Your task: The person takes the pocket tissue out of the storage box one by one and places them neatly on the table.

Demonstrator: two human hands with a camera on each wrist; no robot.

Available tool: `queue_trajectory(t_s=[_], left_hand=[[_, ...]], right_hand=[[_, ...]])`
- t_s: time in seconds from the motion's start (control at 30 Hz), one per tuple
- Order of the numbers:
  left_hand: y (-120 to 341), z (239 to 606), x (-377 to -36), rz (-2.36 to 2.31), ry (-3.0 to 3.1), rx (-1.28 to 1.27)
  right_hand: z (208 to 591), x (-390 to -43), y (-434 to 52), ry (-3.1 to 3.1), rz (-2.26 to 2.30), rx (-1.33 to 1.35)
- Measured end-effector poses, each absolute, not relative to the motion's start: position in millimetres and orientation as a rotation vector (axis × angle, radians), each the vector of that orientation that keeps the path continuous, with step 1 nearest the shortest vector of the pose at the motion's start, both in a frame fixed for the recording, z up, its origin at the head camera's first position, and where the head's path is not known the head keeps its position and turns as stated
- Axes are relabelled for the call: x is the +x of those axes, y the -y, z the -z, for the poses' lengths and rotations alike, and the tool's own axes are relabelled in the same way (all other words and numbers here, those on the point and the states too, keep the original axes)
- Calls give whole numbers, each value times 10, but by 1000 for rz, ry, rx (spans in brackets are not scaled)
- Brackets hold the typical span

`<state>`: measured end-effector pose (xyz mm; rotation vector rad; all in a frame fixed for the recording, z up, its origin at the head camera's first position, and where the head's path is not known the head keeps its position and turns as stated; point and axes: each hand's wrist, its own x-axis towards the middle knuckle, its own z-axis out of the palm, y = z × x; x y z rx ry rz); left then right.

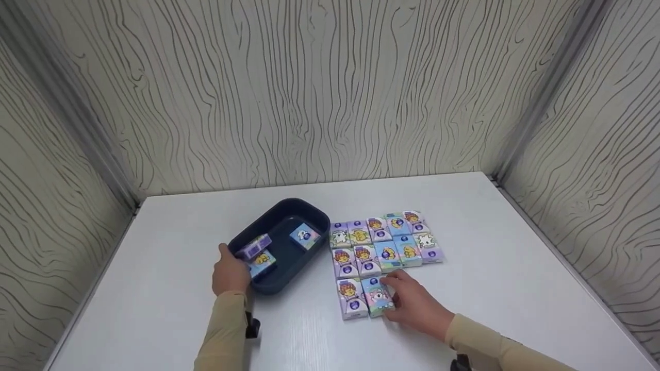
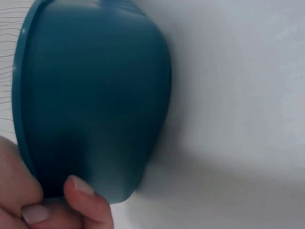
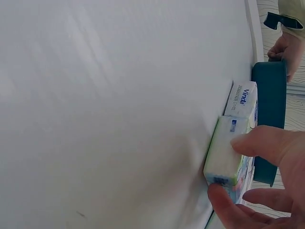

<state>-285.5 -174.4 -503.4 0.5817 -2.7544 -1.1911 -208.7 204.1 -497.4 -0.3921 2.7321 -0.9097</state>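
My left hand (image 1: 230, 270) grips the near-left rim of a dark blue-green plastic basin (image 1: 290, 272). In the left wrist view, its fingers curl at the edge of the basin (image 2: 95, 100). Inside the basin lie a purple tissue pack (image 1: 254, 247), tilted over a blue one (image 1: 264, 264), and another blue pack (image 1: 305, 237) to the right. On the table, my right hand (image 1: 417, 304) holds a blue-and-pink tissue pack (image 1: 379, 298) between thumb and fingers. That pack lies beside a white-and-purple pack (image 1: 352, 299) in the front row.
Behind the front pair, two rows of several tissue packs (image 1: 388, 256) lie face up, side by side, close to the basin's right end. The white table (image 1: 180, 232) is bordered by wood-patterned panels (image 1: 309, 103) at the back and sides.
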Motion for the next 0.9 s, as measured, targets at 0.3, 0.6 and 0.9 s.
queue_trajectory(t_s=[0.3,0.6,0.9], left_hand=[[1765,5012,-2834,1194,2759,578],[1717,5051,-2841,1221,2748,591],[1723,5038,-2860,1202,2744,581]], right_hand=[[4996,-2085,-2005,-2736,945,-374],[4850,-2114,-2016,-2832,732,-432],[4409,-2451,-1756,-2909,775,-450]])
